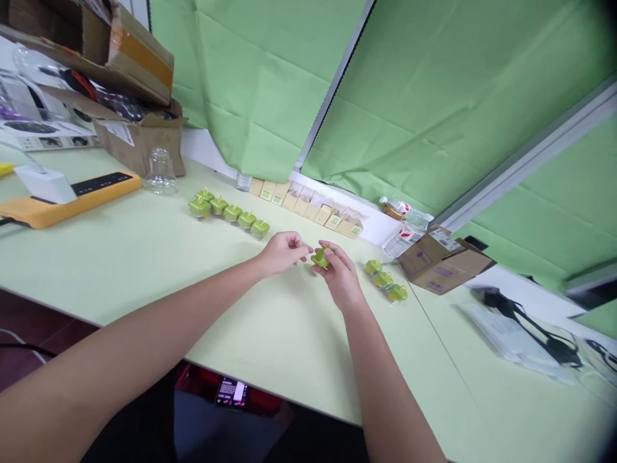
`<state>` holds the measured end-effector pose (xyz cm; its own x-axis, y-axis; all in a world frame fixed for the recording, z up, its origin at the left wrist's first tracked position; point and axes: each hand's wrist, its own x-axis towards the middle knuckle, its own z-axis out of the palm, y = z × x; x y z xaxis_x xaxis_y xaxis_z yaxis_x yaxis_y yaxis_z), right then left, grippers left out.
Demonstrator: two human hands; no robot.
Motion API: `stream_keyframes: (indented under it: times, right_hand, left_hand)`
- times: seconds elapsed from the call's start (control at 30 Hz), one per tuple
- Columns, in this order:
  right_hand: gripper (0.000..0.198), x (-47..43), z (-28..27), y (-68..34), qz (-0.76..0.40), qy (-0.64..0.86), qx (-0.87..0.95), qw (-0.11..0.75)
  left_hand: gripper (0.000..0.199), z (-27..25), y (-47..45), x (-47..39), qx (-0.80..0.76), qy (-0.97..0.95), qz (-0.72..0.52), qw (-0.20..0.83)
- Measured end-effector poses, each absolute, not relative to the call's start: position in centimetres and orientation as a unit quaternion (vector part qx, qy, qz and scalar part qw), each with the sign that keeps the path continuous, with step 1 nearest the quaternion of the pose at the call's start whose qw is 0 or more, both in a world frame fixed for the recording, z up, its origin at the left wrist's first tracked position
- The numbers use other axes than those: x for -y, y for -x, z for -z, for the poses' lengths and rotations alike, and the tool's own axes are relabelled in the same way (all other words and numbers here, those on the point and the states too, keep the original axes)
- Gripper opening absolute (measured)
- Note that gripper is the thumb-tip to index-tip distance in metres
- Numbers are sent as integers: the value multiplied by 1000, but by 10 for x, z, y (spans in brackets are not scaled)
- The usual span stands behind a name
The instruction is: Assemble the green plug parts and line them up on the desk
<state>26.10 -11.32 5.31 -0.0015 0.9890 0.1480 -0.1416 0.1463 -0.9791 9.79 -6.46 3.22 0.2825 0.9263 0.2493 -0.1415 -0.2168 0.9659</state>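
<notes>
My right hand [342,276] holds a green plastic lid [320,258] between thumb and fingers, its hollow side showing. Close beside it, my left hand [285,252] is closed in a pinch, fingertips just short of the lid; whether anything is in them is too small to tell. To the left stands a row of small clear containers with green lids [232,213], each topped by a yellowish loop. Several more green-lidded containers [384,279] stand to the right of my right hand, with something yellow inside.
Small tan boxes [308,204] line the wall. A clear plastic cup [161,170] and an orange power strip [91,196] lie left, below cardboard boxes [139,138]. Right are an open carton [438,260], plastic bottles [405,212] and black cables [535,328]. A phone [232,392] shows below the table edge.
</notes>
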Motion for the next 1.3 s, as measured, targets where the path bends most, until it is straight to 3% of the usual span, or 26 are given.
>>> stream_keyframes:
  times: [0.43, 1.3]
  right_hand:
    - [37, 110, -48, -257, -483, 451, 472, 583]
    - [35, 109, -46, -257, -475, 460, 467, 586]
  left_hand:
    - [20, -26, -101, 61, -306, -593, -511, 543]
    - [17, -24, -100, 64, -325, -650, -502, 469]
